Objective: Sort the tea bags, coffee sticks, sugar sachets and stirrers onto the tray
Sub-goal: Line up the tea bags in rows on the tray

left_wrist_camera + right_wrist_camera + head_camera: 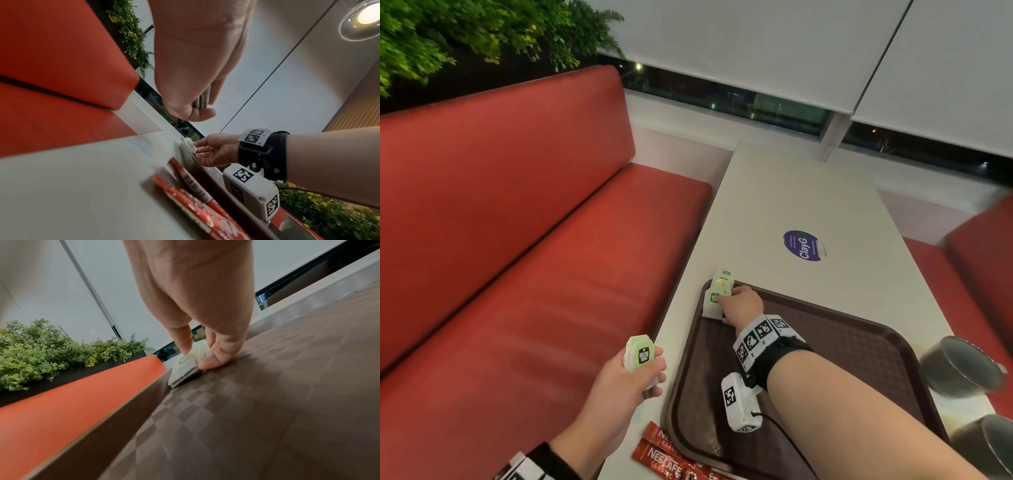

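Fingers of the right hand (743, 305) curl down onto the tea bags (717, 298) laid in an overlapping row at the far left corner of the tray (859, 359), as the head view shows; the tips press the nearest bag, probably to square the row against the rim so that each kind keeps its own place. In the same view the left hand (626, 380) hovers just off the table's (808, 198) left edge, beside the tray, its fingers and thumb wrapped round a small stack of further tea bags (641, 353), held ready as a supply for the row. Red coffee sticks (667, 459) lie on the table at the tray's near left corner, one resting on the rim, not yet sorted. Two dark cups (962, 366) stand to the right of the tray. From the left wrist view the left fingers (202, 113) are closed on the edges of the stack, thumb beneath, while the right hand (216, 151) reaches to the distant row with its palm in view. From the right wrist view two fingertips (211, 361) bear down on the white bags (185, 368) on the tray's chequered floor (267, 402) close to its rim; whether they pinch a bag or only press it, the blur leaves uncertain.
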Action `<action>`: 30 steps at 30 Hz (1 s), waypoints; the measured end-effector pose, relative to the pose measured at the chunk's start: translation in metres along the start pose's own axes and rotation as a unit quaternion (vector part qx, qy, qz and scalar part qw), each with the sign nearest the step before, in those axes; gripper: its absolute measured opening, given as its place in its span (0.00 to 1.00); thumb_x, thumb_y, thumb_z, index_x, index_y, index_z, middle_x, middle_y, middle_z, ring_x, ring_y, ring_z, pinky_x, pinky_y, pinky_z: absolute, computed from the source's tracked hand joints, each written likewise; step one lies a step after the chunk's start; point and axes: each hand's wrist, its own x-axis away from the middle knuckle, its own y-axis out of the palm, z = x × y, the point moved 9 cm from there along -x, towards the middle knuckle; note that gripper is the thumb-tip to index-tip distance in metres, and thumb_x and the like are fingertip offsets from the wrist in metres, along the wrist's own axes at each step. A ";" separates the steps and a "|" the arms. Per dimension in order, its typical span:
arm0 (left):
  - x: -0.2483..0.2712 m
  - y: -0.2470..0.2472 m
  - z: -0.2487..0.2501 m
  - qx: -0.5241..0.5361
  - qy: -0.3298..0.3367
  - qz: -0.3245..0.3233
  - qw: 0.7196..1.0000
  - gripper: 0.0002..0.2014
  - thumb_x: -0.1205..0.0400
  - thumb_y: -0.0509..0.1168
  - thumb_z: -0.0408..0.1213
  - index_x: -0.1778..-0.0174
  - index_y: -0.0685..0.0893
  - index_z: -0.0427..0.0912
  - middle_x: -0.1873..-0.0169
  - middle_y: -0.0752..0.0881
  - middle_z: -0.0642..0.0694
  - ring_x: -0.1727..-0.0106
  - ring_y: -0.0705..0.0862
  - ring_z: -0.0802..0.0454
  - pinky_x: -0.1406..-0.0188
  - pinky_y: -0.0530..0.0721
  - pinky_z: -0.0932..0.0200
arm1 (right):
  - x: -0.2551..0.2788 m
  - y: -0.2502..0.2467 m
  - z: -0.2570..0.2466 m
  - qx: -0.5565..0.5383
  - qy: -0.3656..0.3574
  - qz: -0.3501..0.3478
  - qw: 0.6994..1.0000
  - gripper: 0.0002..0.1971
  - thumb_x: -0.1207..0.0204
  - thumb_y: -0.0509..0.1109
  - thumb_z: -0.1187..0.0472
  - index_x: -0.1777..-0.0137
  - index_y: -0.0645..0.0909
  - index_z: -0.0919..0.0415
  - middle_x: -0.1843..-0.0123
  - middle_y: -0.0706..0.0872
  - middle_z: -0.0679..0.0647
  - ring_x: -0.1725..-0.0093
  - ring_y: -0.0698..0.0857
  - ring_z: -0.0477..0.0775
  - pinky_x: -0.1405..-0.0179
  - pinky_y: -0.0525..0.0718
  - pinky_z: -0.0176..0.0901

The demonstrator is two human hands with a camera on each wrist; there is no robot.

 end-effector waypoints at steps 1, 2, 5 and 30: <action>0.000 0.001 0.000 0.004 -0.002 -0.004 1.000 0.07 0.22 0.70 0.28 0.50 0.84 0.37 0.61 0.82 0.39 0.60 0.83 0.47 0.61 0.86 0.53 | -0.001 -0.001 0.001 -0.007 0.003 0.006 1.000 0.18 0.28 0.74 0.58 0.41 0.80 0.65 0.48 0.87 0.61 0.49 0.89 0.63 0.46 0.87 0.57; 0.000 0.002 0.000 0.013 -0.006 -0.011 1.000 0.07 0.21 0.70 0.28 0.49 0.83 0.37 0.60 0.82 0.38 0.59 0.83 0.47 0.61 0.87 0.54 | -0.001 -0.002 0.003 -0.015 0.005 0.008 1.000 0.16 0.28 0.74 0.59 0.43 0.80 0.66 0.49 0.88 0.61 0.50 0.89 0.63 0.46 0.87 0.58; 0.001 0.011 0.000 0.072 -0.029 -0.053 0.996 0.09 0.18 0.61 0.24 0.44 0.81 0.36 0.55 0.84 0.34 0.53 0.85 0.43 0.59 0.86 0.54 | 0.001 -0.004 0.007 -0.044 0.007 0.009 0.999 0.18 0.28 0.72 0.61 0.39 0.79 0.66 0.47 0.87 0.61 0.47 0.88 0.62 0.46 0.87 0.57; 0.010 0.044 0.002 0.055 -0.067 -0.131 0.987 0.16 0.16 0.58 0.26 0.33 0.72 0.41 0.44 0.84 0.35 0.45 0.88 0.42 0.52 0.87 0.55 | 0.112 -0.031 -0.006 -0.121 -0.079 -0.198 0.970 0.13 0.27 0.75 0.69 0.70 0.78 0.58 0.79 0.79 0.48 0.77 0.73 0.46 0.79 0.70 0.34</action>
